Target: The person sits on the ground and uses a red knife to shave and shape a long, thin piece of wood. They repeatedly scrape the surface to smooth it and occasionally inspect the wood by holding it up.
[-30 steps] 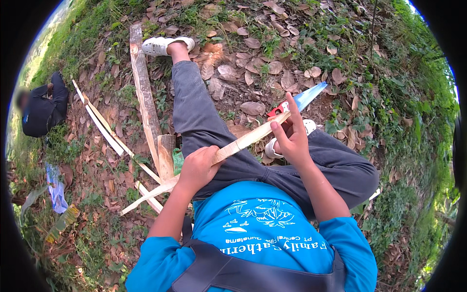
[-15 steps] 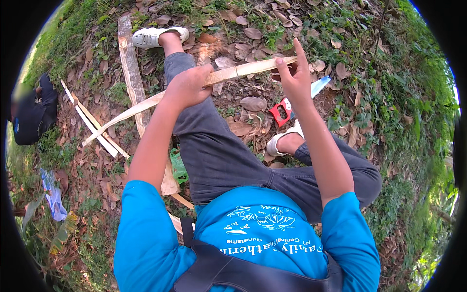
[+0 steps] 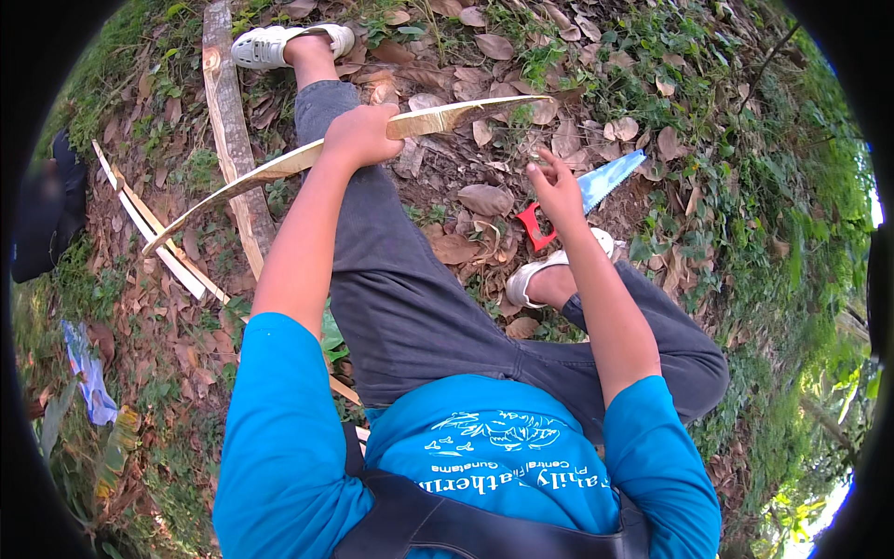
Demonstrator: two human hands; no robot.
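Wooden strip [image 3: 433,120]: long, pale and curved, it ran slantwise across our view, over the left leg [image 3: 382,252], its slim right tip unsupported.
Left hand [image 3: 363,137]: we had it clenched round the strip, right of the strip's middle, knuckles upward.
Right hand [image 3: 556,194]: we grasped nothing with it; it hung loosely bent below the strip's right end in view, in front of the saw [image 3: 605,179].
Saw's place: it lay on the leafy ground [image 3: 480,172], blue blade and red handle showing; we could not tell how near our right hand was to it.
Log [image 3: 233,140]: it lay left of that leg, the strip crossing it in view.
Pale slats [image 3: 154,224]: they lay behind the strip's left end; contact was unclear to us.
Step in hand: we judged it one-handed handling of the strip, no tool in use.
Next move: in our judgement, shifting so long a piece called for a firm left hold and care around the slats.
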